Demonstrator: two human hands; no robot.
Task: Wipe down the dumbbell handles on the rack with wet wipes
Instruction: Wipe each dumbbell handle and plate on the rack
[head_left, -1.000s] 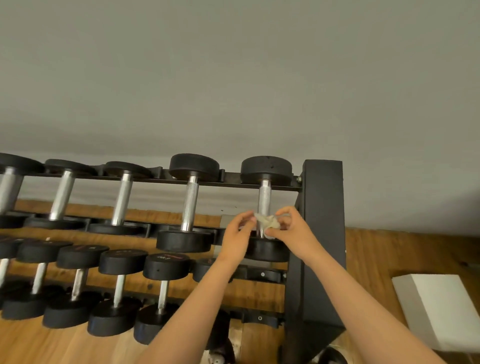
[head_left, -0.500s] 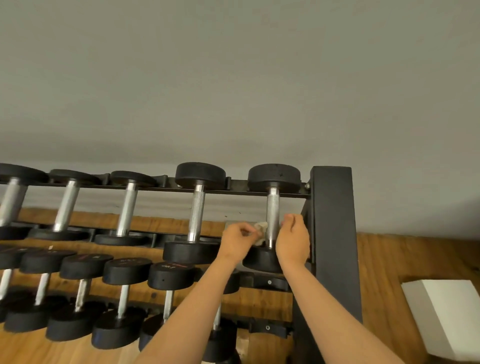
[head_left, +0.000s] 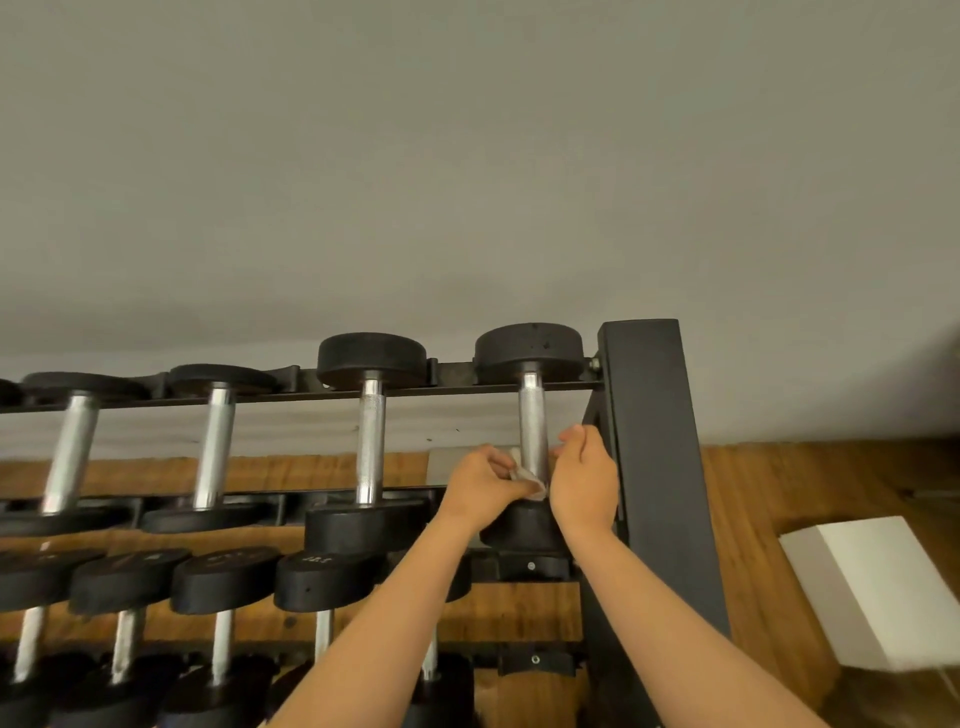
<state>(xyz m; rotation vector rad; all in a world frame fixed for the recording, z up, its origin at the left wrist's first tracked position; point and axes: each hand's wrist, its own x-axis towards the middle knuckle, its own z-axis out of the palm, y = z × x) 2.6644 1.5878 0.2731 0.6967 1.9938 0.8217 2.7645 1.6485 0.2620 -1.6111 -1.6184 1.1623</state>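
On my feed the person shows as two arms only. The left forearm (head_left: 395, 613) and the right forearm (head_left: 675, 623) are both uncovered along all the length I can see, slender and smooth, narrowing toward the wrists. The left hand (head_left: 480, 480) and the right hand (head_left: 584, 480) are bare as well, with rounded knuckles. I cannot make out finer detail.

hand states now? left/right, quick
Left hand: closed, pinching the wet wipe at the dumbbell handle.
Right hand: curled beside the handle; what it holds cannot be told.
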